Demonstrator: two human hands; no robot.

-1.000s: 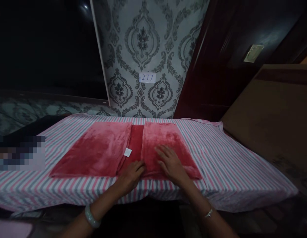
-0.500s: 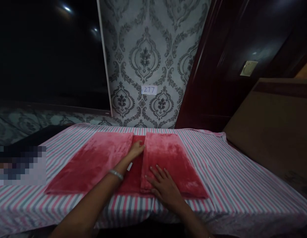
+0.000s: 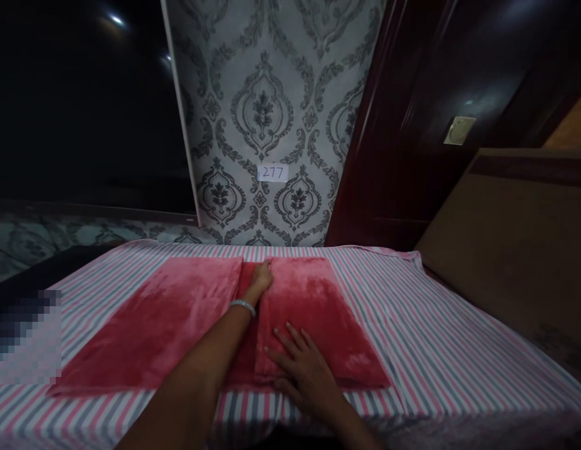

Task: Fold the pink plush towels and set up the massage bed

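Note:
A red plush blanket lies with both sides folded inward, leaving a narrow gap between the two folded panels. My left hand, with a bracelet above the wrist, reaches across the gap to the far inner corner of the right panel. Its fingers are closed at that edge, partly hidden from view. My right hand rests flat on the near part of the same panel, fingers spread. Left of the gap, the other folded panel lies untouched by the hands, partly covered by my left forearm.
A pink, grey and white striped cloth covers the table. Behind it stand a patterned wall with a "277" paper label and a large dark screen. A brown board-like panel borders the right side.
My left hand has moved farther away along the gap to the blanket's far inner corner. My right hand stays on the right panel. The camera view has shifted slightly.

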